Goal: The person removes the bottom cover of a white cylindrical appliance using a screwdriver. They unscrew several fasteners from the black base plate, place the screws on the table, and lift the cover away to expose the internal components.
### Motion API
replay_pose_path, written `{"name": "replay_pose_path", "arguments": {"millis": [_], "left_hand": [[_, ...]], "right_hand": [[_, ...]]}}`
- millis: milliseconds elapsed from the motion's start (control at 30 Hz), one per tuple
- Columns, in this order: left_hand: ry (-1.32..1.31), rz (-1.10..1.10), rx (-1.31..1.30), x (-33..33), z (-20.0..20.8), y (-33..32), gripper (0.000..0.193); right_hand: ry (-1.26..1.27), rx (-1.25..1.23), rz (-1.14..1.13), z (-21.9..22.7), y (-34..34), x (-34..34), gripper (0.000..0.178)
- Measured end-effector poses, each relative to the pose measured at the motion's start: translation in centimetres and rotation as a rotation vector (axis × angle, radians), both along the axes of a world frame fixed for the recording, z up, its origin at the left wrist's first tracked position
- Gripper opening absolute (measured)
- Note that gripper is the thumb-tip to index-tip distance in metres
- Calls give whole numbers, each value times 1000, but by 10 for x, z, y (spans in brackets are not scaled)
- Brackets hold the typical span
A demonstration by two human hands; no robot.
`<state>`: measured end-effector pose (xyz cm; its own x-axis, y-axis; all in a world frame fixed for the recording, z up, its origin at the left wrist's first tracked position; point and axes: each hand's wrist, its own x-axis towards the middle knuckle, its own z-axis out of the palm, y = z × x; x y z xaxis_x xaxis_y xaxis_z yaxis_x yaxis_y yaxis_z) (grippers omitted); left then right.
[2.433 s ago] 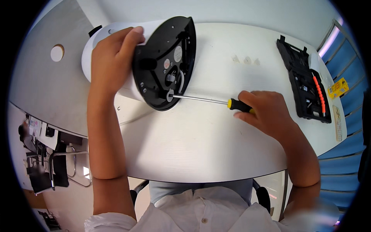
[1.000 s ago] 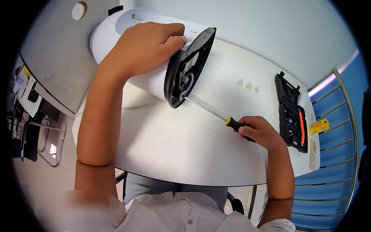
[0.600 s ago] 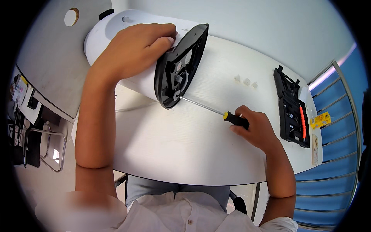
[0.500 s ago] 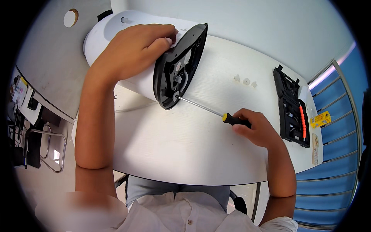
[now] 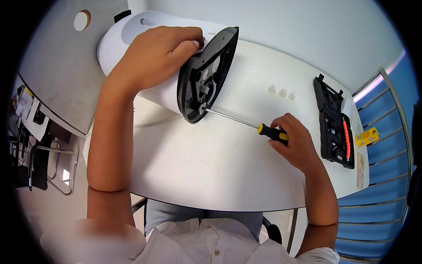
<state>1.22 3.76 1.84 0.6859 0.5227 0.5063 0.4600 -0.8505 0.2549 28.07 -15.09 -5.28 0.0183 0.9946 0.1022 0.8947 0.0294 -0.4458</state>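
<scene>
A white rounded appliance (image 5: 112,50) lies on its side on the white table (image 5: 211,171), its black base (image 5: 186,90) facing right. My left hand (image 5: 160,55) rests over the body beside the base, fingers curled down over it; some fingertips are hidden. In my right hand (image 5: 294,138) is a screwdriver (image 5: 233,118) with a black and yellow handle, pinched between thumb and fingers. Its long metal shaft points left, and the tip meets the lower recess of the base. Whether a screw sits there is too small to tell.
Three small pale pieces (image 5: 282,93) lie on the table's far side. At the right stands an opened black tool case (image 5: 327,103) with an orange flexible shaft (image 5: 347,140) in it. A yellow box (image 5: 367,137) is by the metal railing (image 5: 393,149). A chair (image 5: 55,167) stands left.
My right fingers have shifted around the screwdriver handle, which has turned to show more yellow. The tip stays at the same recess. My left hand keeps its place on the appliance.
</scene>
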Motion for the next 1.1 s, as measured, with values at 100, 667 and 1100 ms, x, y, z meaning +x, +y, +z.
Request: {"name": "replay_pose_path", "arguments": {"millis": [100, 667, 1100], "left_hand": [[-7, -1, 6, 0, -1, 1, 34], [23, 23, -64, 1, 3, -3, 30], [32, 35, -89, 1, 6, -5, 32]], "right_hand": [[65, -113, -34, -1, -2, -5, 27], [-79, -20, -47, -3, -1, -5, 26], [3, 47, 18, 1, -4, 2, 24]]}}
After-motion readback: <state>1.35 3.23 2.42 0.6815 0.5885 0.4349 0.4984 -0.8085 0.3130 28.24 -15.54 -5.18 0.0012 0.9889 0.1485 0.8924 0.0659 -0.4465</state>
